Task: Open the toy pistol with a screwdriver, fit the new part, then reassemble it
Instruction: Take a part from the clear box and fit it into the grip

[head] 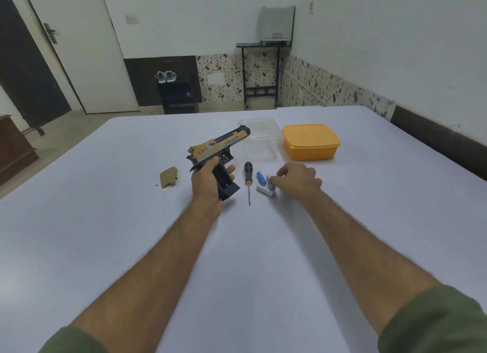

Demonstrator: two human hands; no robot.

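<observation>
**Toy pistol held in left hand, right hand at the batteries**

Toy pistol (220,152): black and tan, lifted off the white table (263,260), barrel pointing away and to the right. Grip side is bare black plastic, its inner cavity showing.

Left hand (208,180): fingers and thumb wrapped round the pistol's grip. Forearm bare, green sleeve at the lower frame edge.

Right hand (297,180): fingers curled down over a silver-grey battery (269,182); fingertips pinch it. Whether it is lifted or resting on the table, cannot tell.

On the table between the hands: screwdriver (248,177), black handle with orange collar, shaft pointing toward the person. Just right of it, a blue battery (260,177). A white battery (265,191) lies just beside the right hand, on the near side.

Left of the pistol, apart from it: tan grip panel (168,177), lying flat. A tiny dark speck (156,185) sits near its left edge; too small to identify.

Farther back: clear plastic box (261,138), partly behind the pistol's muzzle. Orange lidded box (311,142) just beside it, to the right.
</observation>
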